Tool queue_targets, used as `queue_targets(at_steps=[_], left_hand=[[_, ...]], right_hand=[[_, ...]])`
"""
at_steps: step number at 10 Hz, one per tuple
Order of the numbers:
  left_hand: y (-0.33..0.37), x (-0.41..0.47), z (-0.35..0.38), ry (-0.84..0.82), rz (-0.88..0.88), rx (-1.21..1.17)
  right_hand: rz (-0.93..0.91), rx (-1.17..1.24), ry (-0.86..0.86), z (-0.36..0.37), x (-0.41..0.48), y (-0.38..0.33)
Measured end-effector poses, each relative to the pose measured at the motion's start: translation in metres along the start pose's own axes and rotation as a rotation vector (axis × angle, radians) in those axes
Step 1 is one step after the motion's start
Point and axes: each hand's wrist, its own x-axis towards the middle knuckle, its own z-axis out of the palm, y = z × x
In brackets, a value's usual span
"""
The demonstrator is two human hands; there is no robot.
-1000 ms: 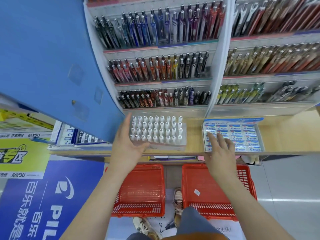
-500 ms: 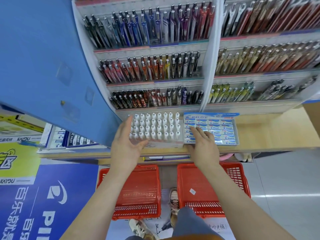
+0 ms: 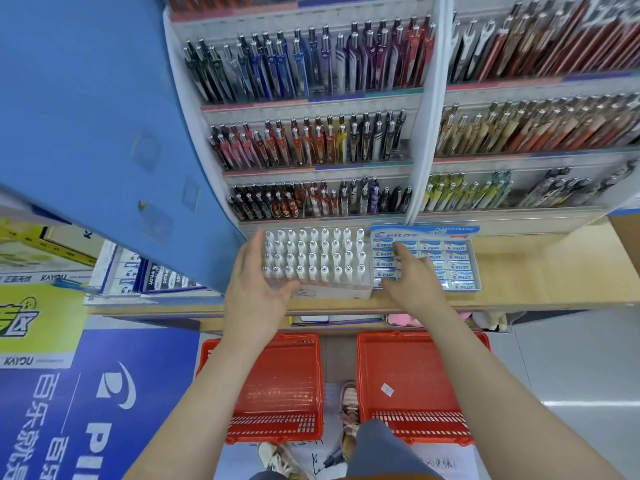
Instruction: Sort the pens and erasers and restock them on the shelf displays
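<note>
We square up: left grip (image 3: 256,289) flat against pen tray (image 3: 322,258), right grip (image 3: 412,282) flat on eraser box (image 3: 453,268); next, likely a gentle push.

Wooden shelf (image 3: 540,271): clear tray (image 3: 332,292) of white-capped pens beside Pilot eraser box (image 3: 429,232), apparently touching. Floor (image 3: 571,368) below: two red baskets (image 3: 277,382), apart.

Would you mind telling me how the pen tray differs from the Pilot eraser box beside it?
The pen tray is pale and holds white-tipped pieces standing upright in rows; the eraser box is blue and white, with flat erasers in a grid. The left hand touches the pen tray's left edge, while the right hand lies on the eraser box. Both sit side by side on the wooden shelf.
</note>
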Motion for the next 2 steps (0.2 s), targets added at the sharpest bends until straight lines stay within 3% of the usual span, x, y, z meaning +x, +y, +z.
queue_targets(at_steps=[2], left_hand=[[0.0022,-0.003,-0.0075,-0.016,-0.029,-0.024]], right_hand=[[-0.043,0.08,0.085,-0.0069,-0.0055,-0.0048]])
